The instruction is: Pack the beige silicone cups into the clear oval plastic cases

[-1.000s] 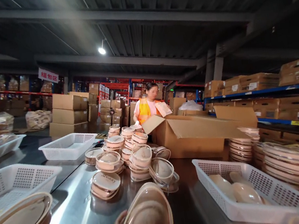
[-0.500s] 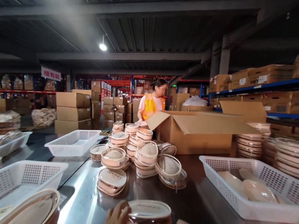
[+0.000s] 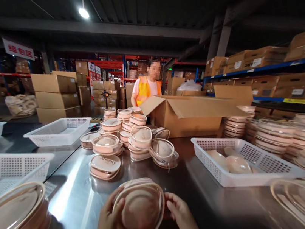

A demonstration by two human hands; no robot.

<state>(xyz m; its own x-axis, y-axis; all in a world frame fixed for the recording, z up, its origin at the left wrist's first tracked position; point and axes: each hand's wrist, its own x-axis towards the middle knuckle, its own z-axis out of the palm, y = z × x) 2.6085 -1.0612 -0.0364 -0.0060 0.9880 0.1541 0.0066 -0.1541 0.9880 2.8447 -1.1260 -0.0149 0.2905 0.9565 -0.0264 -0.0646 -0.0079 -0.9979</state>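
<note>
A round clear plastic pouch (image 3: 141, 215) with a pale rim and pinkish-beige sides is held tilted at the front middle, its glossy round face toward me. Behind its upper edge shows part of another pouch or layer. My left hand (image 3: 109, 211) grips the left side, thumb on the near face and fingers behind. At the right rim, my right hand (image 3: 178, 208) has its fingers curled and pinched against the edge; whether they hold a zip there I cannot tell. Just beyond lies a small stack of similar pouches with a printed lid (image 3: 105, 163).
More pouch stacks (image 3: 140, 137) stand mid-table before an open carton (image 3: 193, 118). A white basket (image 3: 251, 180) holding several pale pieces is at right, pouches beside it. White baskets (image 3: 57, 132) and a large pouch stack (image 3: 17, 226) are at left. A person in an orange vest (image 3: 143, 91) stands behind.
The pouch between my hands has come up and tipped, so its round face now shows instead of its lid and side. Both hands are further into view. The camera has tilted down.
</note>
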